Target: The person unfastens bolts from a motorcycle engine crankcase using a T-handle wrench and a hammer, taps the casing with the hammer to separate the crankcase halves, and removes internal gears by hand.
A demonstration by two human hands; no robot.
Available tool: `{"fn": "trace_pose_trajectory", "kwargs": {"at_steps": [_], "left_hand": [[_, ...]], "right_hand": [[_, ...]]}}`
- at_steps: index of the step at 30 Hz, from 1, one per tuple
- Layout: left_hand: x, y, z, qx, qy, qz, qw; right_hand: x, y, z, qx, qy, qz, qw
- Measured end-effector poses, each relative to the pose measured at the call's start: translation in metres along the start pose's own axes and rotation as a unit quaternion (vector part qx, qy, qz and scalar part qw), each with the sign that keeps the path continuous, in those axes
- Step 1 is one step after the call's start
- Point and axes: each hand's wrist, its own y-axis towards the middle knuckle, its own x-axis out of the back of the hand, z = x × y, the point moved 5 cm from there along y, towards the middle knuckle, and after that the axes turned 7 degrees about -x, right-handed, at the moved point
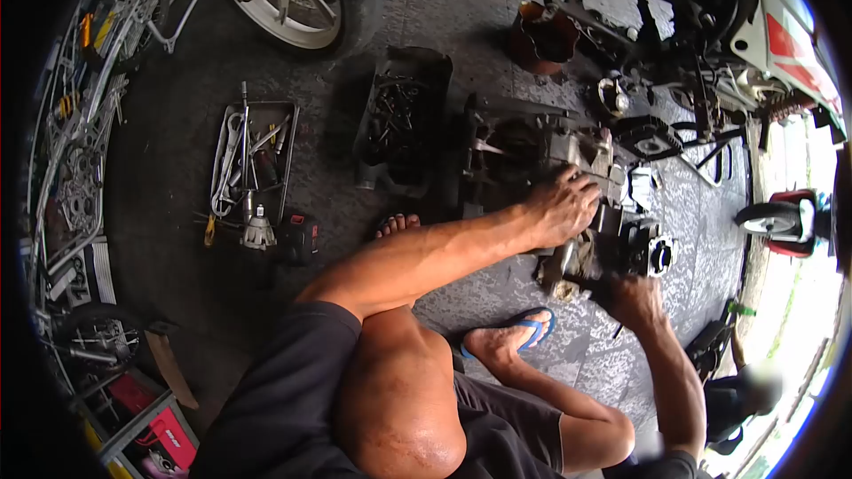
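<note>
Grey metal lies under my left hand (565,206): its fingers are bent over the engine (561,149), partly curled, though I cannot tell whether they grip it or only press. My guess is that this hand steadies the block. My right hand (635,300), blurred, is closed round a dark handle (593,284) that points in at the engine's near end; the tip is too murky to make out. Holding from opposite sides probably lets one arm brace while the other works.

The engine sits on the floor (701,222) just ahead of me, between my feet and the rusty tin (541,43). Close by its right side lies a black, round-mouthed part (652,250). To the left, a black bin (364,146) holds loose small metal pieces, perhaps kept together so none stray; beyond it, a tray (294,133) carries tools, within reach by the look of it.

The floor is dark and worn, with a pale mottled pattern on the right. A spoked wheel (284,2) stands at the far edge, a bike frame (701,44) fills the far right, and a person (741,399) is near the bright opening.
</note>
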Motion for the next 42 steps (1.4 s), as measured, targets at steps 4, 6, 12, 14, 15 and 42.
{"fn": "trace_pose_trajectory", "kwargs": {"at_steps": [4,6,12,14,15,42], "left_hand": [[0.039,-0.031,0.004,-0.022,-0.116,-0.151,0.981],[0.084,-0.071,0.017,0.043,-0.123,-0.264,0.956],[0.027,-0.200,0.133,0.478,-0.292,-0.395,0.728],[0.013,-0.204,0.145,0.464,-0.443,-0.320,0.698],[0.010,-0.208,0.147,0.469,-0.445,-0.330,0.688],[0.050,-0.161,0.147,0.284,-0.540,-0.259,0.749]], "right_hand": [[-0.001,-0.033,0.031,-0.021,0.034,0.088,0.995],[-0.009,-0.055,0.036,-0.078,0.117,0.090,0.986],[-0.023,-0.082,0.052,-0.260,0.224,0.152,0.927],[-0.032,-0.085,0.052,-0.300,0.254,0.195,0.899],[-0.037,-0.085,0.052,-0.321,0.272,0.206,0.883],[-0.096,0.010,0.139,-0.184,0.220,0.370,0.883]]}}
